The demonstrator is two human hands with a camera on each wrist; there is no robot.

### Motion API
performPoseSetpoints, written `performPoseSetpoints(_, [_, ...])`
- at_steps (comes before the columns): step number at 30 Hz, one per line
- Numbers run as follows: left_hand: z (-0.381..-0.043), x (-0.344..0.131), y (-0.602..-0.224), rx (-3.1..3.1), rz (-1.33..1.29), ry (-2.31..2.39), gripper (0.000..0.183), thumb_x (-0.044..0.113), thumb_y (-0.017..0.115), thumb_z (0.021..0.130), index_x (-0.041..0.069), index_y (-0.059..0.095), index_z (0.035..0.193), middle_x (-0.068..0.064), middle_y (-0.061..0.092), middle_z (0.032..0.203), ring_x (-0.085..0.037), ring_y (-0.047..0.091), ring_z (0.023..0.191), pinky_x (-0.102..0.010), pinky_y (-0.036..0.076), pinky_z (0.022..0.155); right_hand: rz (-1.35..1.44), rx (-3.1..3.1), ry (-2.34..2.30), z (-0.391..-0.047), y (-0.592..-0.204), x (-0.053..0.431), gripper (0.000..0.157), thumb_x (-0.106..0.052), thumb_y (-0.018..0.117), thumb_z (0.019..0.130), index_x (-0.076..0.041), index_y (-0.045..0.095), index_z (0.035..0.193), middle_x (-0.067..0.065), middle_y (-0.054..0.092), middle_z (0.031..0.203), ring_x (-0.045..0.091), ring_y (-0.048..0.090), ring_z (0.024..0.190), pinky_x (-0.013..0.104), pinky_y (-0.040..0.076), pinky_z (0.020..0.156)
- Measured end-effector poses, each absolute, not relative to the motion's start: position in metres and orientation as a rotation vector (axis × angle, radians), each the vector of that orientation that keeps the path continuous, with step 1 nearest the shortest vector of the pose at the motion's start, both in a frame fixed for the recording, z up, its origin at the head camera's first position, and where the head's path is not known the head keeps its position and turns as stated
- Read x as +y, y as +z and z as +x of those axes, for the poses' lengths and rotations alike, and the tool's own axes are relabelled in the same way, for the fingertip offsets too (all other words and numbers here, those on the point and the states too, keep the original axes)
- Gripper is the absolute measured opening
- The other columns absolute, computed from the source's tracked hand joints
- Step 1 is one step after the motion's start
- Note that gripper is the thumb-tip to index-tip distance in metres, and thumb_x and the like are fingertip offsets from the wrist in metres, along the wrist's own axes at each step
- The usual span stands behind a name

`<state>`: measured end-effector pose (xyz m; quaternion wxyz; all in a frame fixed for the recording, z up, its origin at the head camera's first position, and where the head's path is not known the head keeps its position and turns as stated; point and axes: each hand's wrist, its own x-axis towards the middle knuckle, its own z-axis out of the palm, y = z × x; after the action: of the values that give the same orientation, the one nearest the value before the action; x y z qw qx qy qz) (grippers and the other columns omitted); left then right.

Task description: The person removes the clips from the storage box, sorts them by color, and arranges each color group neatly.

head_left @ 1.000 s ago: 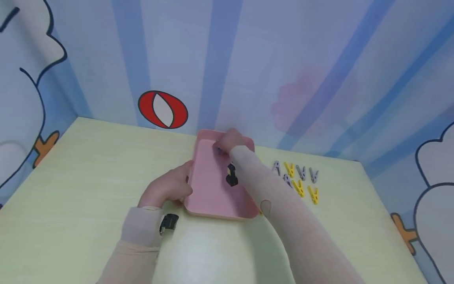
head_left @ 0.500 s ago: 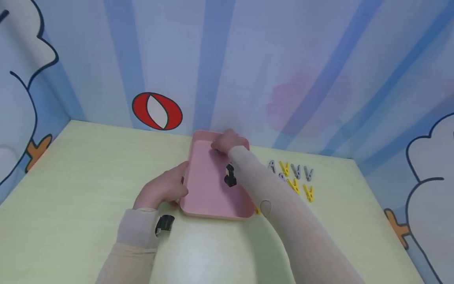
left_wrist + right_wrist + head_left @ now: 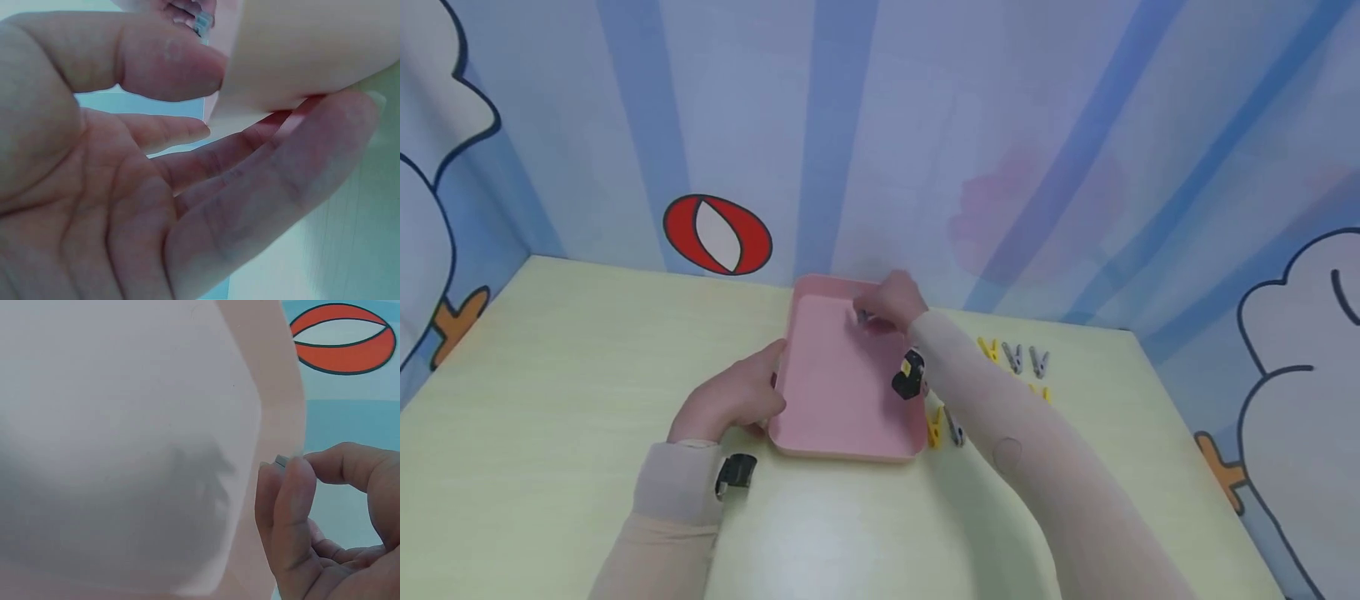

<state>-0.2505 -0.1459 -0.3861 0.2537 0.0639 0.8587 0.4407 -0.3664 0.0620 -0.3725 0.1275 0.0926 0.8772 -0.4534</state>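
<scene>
A shallow pink tray (image 3: 842, 392) lies on the table, close to the back wall. My left hand (image 3: 737, 392) holds its left side; in the left wrist view the thumb (image 3: 172, 59) is at the rim and the fingers (image 3: 281, 169) reach beneath the wall. Over the tray's far right part, my right hand (image 3: 891, 302) pinches a small grey clothespin (image 3: 862, 317). Only a tip of that clothespin (image 3: 282, 460) shows between thumb and fingertips in the right wrist view. The visible tray floor bears nothing but the hand's shadow.
Right of the tray lie several yellow clothespins (image 3: 934, 428) and grey clothespins (image 3: 1012, 358), some hidden by the right forearm. A printed blue backdrop (image 3: 895, 150) rises behind the pale table (image 3: 602, 358). A black wrist camera (image 3: 736, 473) sits at the left cuff.
The scene has slid left in the head view. My right hand has shifted slightly right over the tray, still pinching the clothespin. The left hand keeps its place on the tray.
</scene>
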Motion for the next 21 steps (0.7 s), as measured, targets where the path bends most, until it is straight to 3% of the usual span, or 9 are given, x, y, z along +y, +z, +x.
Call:
performPoseSetpoints(6, [-0.254,-0.150,-0.384,2.339,0.204,1.196,0.072,-0.010,0.053,0.082,0.006,0.029,0.148,-0.020,0.052,0.117,-0.033,0.056,0.092,-0.039,0.056,0.062,0.212,2.503,-1.400,-0.358,-0.370,0.076,0.014,-0.007,0.070,0.083,0.005,0.074,0.085,0.014,0.071,0.077,0.028,0.072,0.070,0.037,0.060,0.064])
performPoseSetpoints(11, [-0.259,-0.152,-0.388,2.331,0.211,1.195,0.073,-0.010,0.053,0.082,0.007,0.029,0.149,-0.021,0.051,0.119,-0.033,0.056,0.092,-0.038,0.056,0.062,0.182,2.421,-1.468,-0.354,-0.369,0.087,0.026,-0.014,0.071,0.089,0.011,0.072,0.095,0.021,0.072,0.085,0.036,0.071,0.086,0.043,0.059,0.076])
performPoseSetpoints(21, [-0.267,-0.160,-0.390,2.335,0.221,1.171,0.071,-0.010,0.054,0.082,0.005,0.029,0.147,-0.021,0.051,0.121,-0.034,0.055,0.096,-0.039,0.056,0.065,0.225,2.381,-1.508,-0.347,-0.358,0.099,0.028,-0.018,0.071,0.091,0.000,0.065,0.111,0.017,0.072,0.098,0.028,0.072,0.084,0.044,0.058,0.080])
